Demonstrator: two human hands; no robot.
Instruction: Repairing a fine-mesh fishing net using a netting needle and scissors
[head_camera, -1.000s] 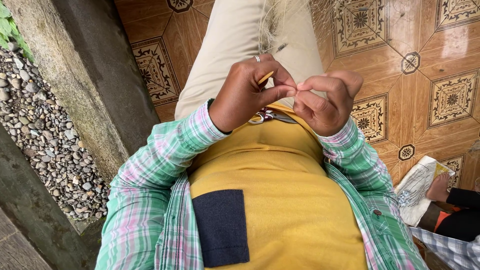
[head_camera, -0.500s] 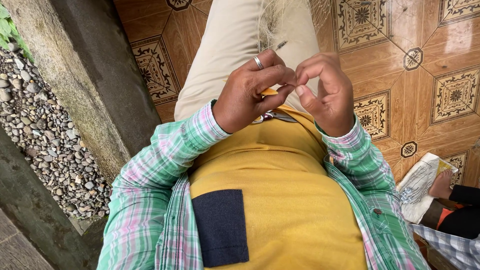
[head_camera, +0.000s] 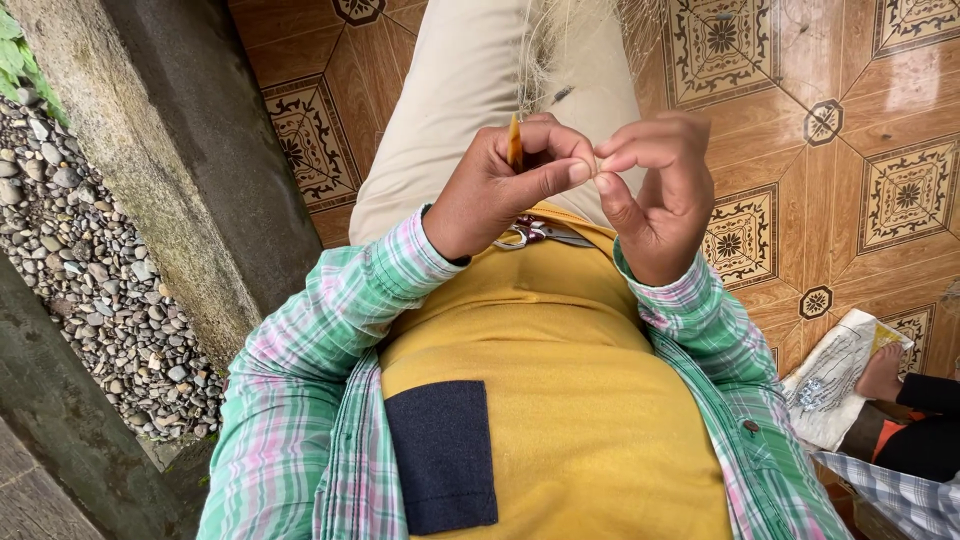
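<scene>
My left hand (head_camera: 500, 190) is raised over my lap and grips a thin, flat yellow-orange strip (head_camera: 515, 143) that stands upright between its fingers. My right hand (head_camera: 655, 195) is beside it, thumb and forefinger pinched together and touching the tip of my left thumb. Whatever is in that pinch is too fine to make out. A pale, wispy mesh of fine fibres (head_camera: 570, 40) lies on my beige trouser leg beyond the hands. A small metal tool with a red part (head_camera: 525, 232) rests at the hem of my yellow shirt, under the left hand.
A concrete ledge (head_camera: 170, 170) runs along the left, with a bed of pebbles (head_camera: 70, 250) beyond it. Patterned brown floor tiles (head_camera: 880, 190) lie to the right. At the lower right another person's foot (head_camera: 882, 372) rests by a white printed sheet (head_camera: 835, 380).
Both hands have shifted a little. The right hand's fingers have opened out above the pinch, and the yellow strip now stands upright in my left fingers.
</scene>
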